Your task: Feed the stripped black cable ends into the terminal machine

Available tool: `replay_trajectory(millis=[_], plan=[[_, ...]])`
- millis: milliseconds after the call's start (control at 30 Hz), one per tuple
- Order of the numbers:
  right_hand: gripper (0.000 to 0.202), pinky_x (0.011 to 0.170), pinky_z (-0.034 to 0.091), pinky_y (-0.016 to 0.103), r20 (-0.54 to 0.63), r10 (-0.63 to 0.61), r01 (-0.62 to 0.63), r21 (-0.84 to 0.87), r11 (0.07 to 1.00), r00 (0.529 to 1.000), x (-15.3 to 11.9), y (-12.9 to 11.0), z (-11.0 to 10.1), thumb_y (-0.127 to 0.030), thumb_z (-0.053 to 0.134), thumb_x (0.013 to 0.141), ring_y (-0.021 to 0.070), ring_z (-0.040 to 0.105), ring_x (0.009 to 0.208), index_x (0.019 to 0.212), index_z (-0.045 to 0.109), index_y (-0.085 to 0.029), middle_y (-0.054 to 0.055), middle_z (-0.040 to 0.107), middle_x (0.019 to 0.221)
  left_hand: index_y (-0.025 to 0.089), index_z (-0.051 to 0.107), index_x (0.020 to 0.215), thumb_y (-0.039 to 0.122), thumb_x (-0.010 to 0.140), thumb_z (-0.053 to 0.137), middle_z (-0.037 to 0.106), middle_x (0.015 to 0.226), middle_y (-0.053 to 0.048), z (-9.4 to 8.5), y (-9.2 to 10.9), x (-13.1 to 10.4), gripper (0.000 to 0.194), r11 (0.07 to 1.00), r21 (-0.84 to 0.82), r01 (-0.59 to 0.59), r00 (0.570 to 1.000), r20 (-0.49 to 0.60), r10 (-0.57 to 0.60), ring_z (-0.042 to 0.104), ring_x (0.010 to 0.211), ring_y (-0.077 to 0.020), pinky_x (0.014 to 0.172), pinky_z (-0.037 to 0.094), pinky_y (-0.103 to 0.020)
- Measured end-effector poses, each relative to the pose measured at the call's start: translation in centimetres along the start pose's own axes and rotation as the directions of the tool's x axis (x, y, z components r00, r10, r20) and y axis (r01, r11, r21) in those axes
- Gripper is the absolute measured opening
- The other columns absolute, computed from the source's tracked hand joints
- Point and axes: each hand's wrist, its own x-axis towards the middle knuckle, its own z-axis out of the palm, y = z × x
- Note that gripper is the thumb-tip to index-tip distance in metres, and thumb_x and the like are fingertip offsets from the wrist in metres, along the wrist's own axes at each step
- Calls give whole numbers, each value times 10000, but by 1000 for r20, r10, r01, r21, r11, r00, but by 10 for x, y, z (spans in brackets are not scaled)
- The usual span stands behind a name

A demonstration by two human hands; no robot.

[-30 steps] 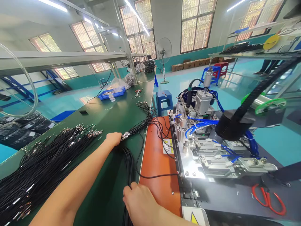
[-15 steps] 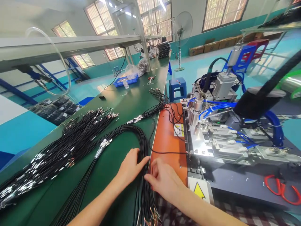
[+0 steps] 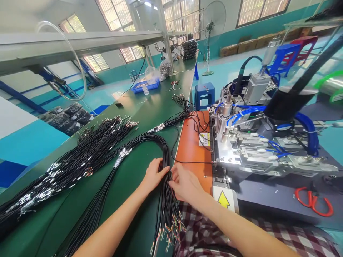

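Note:
A thick bundle of black cables (image 3: 165, 151) arches across the bench and hangs over its near edge, its stripped ends showing coloured wires (image 3: 170, 228). My left hand (image 3: 154, 176) is closed around the left side of this bundle, thumb across the front and fingers partly hidden behind. Close against the bundle's right side, my right hand (image 3: 186, 181) has its fingers curled towards the thumb; whatever is between them is too small to make out. White-and-silver connectors (image 3: 123, 157) gather on the cables to the left, and another cluster of connectors (image 3: 157, 128) lies farther back.
A large pile of black cables (image 3: 88, 157) covers the left of the green bench (image 3: 139, 178). At right stands a machine (image 3: 241, 135) with an orange cover (image 3: 190, 142), blue air tubes and red-handled scissors (image 3: 313, 201). A blue tray (image 3: 146, 86) sits farther back.
The view has shifted, so the bundle's coloured wire ends show more fully at the bottom. Both hands stay at the bundle, and my right hand's thumb and fingers have drawn closer together.

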Motion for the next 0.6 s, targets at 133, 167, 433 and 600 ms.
replay_trajectory(millis=[133, 167, 433, 600], plan=[[277, 626, 440, 261, 57, 222, -205, 653, 729, 973, 5, -5, -26, -72, 502, 746, 159, 638, 685, 997, 450, -177, -27, 589, 697, 163, 531, 1146, 448, 754, 612, 555, 1024, -82, 3, 11, 1, 491, 999, -15, 45, 999, -8, -45, 547, 981, -262, 849, 445, -378], [287, 633, 443, 261, 104, 253, -244, 743, 623, 962, 3, -9, -33, -104, 510, 767, 153, 637, 671, 1039, 447, -168, -23, 599, 697, 154, 529, 1145, 437, 715, 647, 550, 1048, -99, 4, 16, 2, 527, 998, -11, 66, 998, -20, -66, 529, 1030, -299, 868, 433, -409], [429, 583, 402, 246, 201, 171, -259, 841, 474, 965, -44, 2, -66, -265, 618, 789, 91, 506, 514, 1196, 495, -208, -16, 632, 787, 171, 478, 1171, 110, 589, 574, 605, 1060, -86, -28, 16, 5, 593, 954, -233, 191, 982, 27, -189, 617, 754, -197, 685, 497, -331], [442, 619, 464, 281, 173, 183, -244, 828, 505, 968, -55, -6, -49, -296, 541, 852, 152, 642, 623, 1270, 444, -186, 54, 658, 908, 153, 481, 1092, 197, 620, 565, 607, 822, -20, -53, 18, -4, 482, 804, -513, 301, 954, 159, -255, 537, 477, -110, 482, 434, -263]])
